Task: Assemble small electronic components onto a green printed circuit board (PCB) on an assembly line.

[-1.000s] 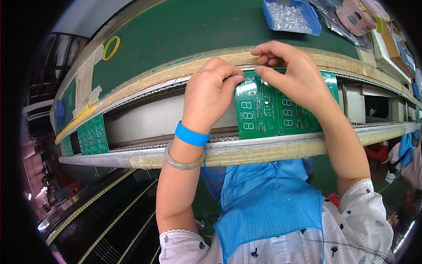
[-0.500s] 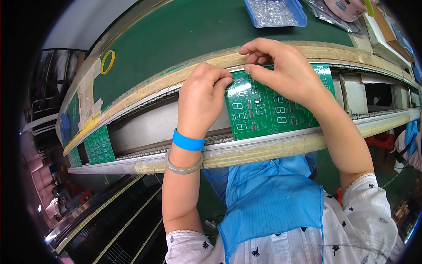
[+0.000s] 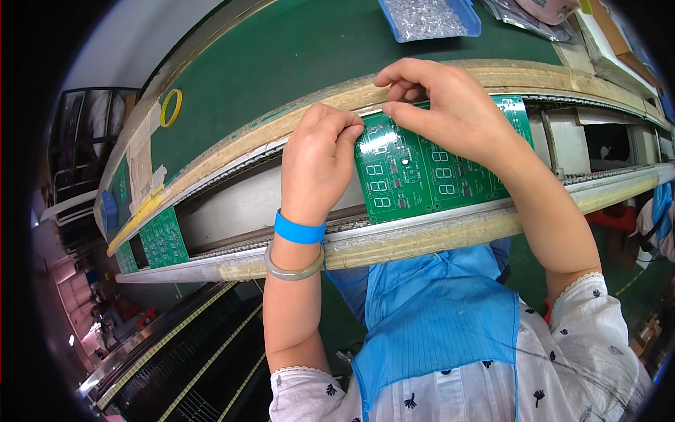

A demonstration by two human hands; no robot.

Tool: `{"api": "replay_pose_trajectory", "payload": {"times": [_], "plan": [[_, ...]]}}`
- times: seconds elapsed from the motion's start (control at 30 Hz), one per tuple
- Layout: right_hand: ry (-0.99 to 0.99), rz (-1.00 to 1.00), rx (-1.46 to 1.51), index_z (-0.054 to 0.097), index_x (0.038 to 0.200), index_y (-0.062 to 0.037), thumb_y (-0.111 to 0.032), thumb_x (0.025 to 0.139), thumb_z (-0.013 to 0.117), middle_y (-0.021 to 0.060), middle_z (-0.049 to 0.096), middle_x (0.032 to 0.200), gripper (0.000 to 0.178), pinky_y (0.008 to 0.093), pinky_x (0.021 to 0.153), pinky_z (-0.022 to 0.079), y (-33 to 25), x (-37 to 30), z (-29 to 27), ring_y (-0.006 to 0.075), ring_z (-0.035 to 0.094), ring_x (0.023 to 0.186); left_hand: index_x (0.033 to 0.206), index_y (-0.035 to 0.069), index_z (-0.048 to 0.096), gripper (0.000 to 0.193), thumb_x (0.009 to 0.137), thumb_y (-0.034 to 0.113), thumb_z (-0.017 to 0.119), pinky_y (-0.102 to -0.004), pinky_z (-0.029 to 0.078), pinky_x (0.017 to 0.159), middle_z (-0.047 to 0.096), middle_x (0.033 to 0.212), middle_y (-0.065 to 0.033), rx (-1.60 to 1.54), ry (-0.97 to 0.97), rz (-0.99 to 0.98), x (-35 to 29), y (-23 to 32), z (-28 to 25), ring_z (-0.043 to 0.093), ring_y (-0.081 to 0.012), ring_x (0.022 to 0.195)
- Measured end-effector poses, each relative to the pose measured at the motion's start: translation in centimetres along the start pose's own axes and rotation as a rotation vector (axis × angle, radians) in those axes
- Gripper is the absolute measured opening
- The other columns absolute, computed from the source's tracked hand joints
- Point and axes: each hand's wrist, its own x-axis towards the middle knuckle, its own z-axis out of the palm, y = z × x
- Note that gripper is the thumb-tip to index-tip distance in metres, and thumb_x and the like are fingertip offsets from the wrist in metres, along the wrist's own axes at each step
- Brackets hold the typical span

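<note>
One green rectangular circuit board (image 3: 415, 179) with white digit outlines spans silver metal conveyor rails (image 3: 351, 238), the bare left hand (image 3: 316, 151) with thumb and forefinger drawn together at its far left corner (can't tell if gripping), the right hand (image 3: 453, 116) half open over its far edge, nothing visibly held.

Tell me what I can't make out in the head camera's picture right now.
All in the head view:
Large board: part of its upper middle is hidden behind the right hand.
Left hand: its own fingers hide whether the fingertips grip anything.
Tray: cut off by the top edge; its clear pieces are too small to identify.
Pink container: mostly cut off by the top edge.
</note>
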Motion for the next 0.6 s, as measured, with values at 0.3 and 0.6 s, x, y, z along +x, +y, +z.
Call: {"api": "replay_pose_trajectory", "payload": {"times": [0.3,0.6], "plan": [[-0.004,-0.014,-0.016,0.067,0.11,0.0031,-0.016,0.082,0.065,0.0172,0.071,0.087,0.034,0.0365,0.074,0.056,-0.1,0.0,-0.1,0.0296,0.071,0.082,0.088,0.003,0.07,0.006,0.082,0.005,0.072,-0.0386,0.051,0.066,0.062,0.084,-0.0112,-0.009,0.005,-0.025,0.0,0.5,-0.1,0.063,-0.0306,0.075],[0.104,-0.111,-0.03,0.07,0.102,0.0004,-0.016,0.086,0.066,0.015,0.07,0.083,0.024,0.0337,0.072,0.055,-0.1,0.8,-2.2,0.0252,0.07,0.079,0.091,0.005,0.073,0.011,0.08,0.007,0.075,-0.0315,0.048,0.061,0.063,0.082,-0.0089,-0.168,-0.055,-0.175,0.1,0.9,-0.7,0.06,-0.0202,0.066]]}}
